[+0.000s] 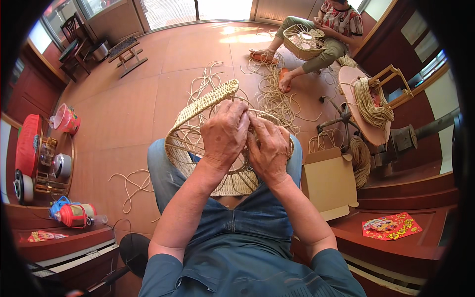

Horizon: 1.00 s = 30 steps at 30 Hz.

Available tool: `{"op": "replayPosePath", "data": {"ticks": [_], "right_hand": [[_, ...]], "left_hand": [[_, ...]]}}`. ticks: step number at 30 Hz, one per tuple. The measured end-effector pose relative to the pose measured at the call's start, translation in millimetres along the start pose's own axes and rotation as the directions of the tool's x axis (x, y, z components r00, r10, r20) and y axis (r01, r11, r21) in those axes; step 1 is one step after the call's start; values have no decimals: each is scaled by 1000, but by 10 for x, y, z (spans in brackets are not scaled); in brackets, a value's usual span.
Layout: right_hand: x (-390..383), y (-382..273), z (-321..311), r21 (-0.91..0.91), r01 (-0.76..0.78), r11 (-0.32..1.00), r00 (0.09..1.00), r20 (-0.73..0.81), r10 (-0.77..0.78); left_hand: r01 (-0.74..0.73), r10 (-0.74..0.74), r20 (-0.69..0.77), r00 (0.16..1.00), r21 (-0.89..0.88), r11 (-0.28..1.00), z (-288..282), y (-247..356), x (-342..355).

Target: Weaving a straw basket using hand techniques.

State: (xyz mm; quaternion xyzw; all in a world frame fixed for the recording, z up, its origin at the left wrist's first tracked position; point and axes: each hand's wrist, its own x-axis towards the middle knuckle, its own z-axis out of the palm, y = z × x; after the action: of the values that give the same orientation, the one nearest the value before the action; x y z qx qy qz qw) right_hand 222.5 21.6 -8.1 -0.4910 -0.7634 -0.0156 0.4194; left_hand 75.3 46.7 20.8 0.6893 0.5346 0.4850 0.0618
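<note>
A pale woven basket (pixel 205 102) with a braided cord band and a thin open frame rests on my lap between my thighs. My left hand (pixel 223 132) is closed at its far rim, fingers bent and pressed together. Close beside it, my right hand (pixel 268 148) pinches the same rim, its fingertips almost meeting those of the left. Any cord end between the fingertips is hidden by the knuckles. Below my wrists, the basket's lower woven band (pixel 232 185) shows between my forearms.
Loose cords (pixel 277 94) lie tangled on the floor ahead, near a seated person (pixel 324 37) with another basket (pixel 303 42). To the right stand a round board (pixel 350 84) bearing a cord coil (pixel 372 104) and a cardboard box (pixel 329 180). A low stool (pixel 126 52) stands far left.
</note>
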Motion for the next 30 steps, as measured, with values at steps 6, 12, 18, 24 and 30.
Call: {"op": "replayPosePath", "data": {"ticks": [6,12,18,24,30], "right_hand": [[31,-66,62,-32,-30,999,999,29,31],[49,-69,89,-34,-88,996,995,42,89],[43,-50,131,-59,-89,994,996,26,91],[27,-36,151,-32,-81,996,996,18,82],[33,-115,141,38,-95,995,994,-41,97]], "left_hand": [[-232,228,50,972,297,926,-5,-55,18],[-194,167,102,981,385,902,10,35,-19],[-118,47,231,972,302,946,11,-35,22],[-203,159,219,963,193,960,-23,-132,-32],[-243,239,119,964,14,970,-132,-211,-117]]}}
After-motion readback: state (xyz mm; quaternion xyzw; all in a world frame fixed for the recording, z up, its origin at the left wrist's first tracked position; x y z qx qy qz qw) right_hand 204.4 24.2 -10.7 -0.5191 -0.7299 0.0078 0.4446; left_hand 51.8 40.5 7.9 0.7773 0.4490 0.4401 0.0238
